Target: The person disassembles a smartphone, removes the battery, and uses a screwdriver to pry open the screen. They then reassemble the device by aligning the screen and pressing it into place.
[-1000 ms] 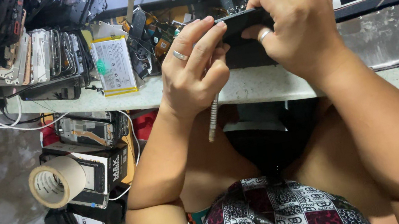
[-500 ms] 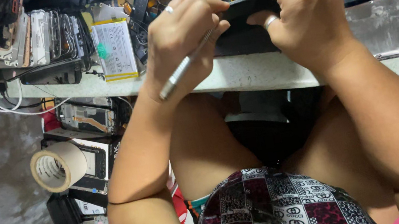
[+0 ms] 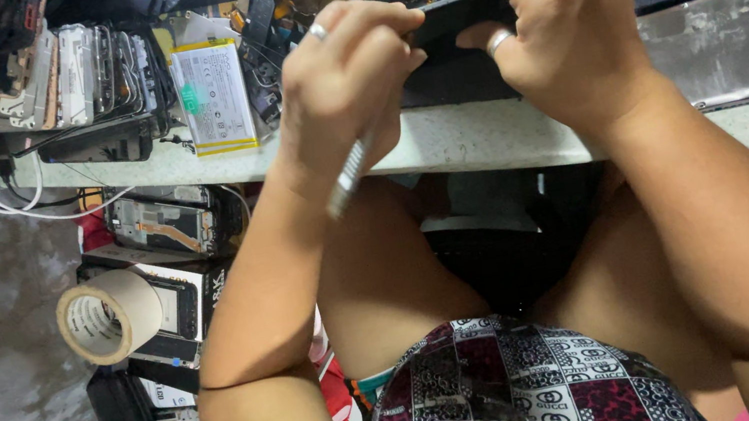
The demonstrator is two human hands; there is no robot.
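A black phone (image 3: 454, 50) is held at the near edge of the pale workbench (image 3: 484, 136), at about 12 o'clock in the view. It is clamped by the right hand (image 3: 565, 16), whose fingers are curled over its top edge while the thumb is pressed against its near side; a ring is worn on one finger. The left hand (image 3: 343, 84) is closed around a thin silver tool (image 3: 348, 174), and the tool's free end is seen jutting down toward 6 o'clock below the wrist. The working tip is hidden behind the fingers, so it cannot be told whether it is touching the phone or is wedged into a seam.

No gap, lifted panel or loose part is shown on the phone, so the work is judged to be at an early stage: the phone is gripped and the tool is brought to it, but nothing is visibly separated yet.

At 10 o'clock a flat white battery (image 3: 213, 95) is laid on the bench, with a row of stacked phone frames (image 3: 83, 72) beyond it toward 9 o'clock. A roll of beige tape (image 3: 108, 316) is seen below the bench at 8 o'clock, beside boxes and phone parts.
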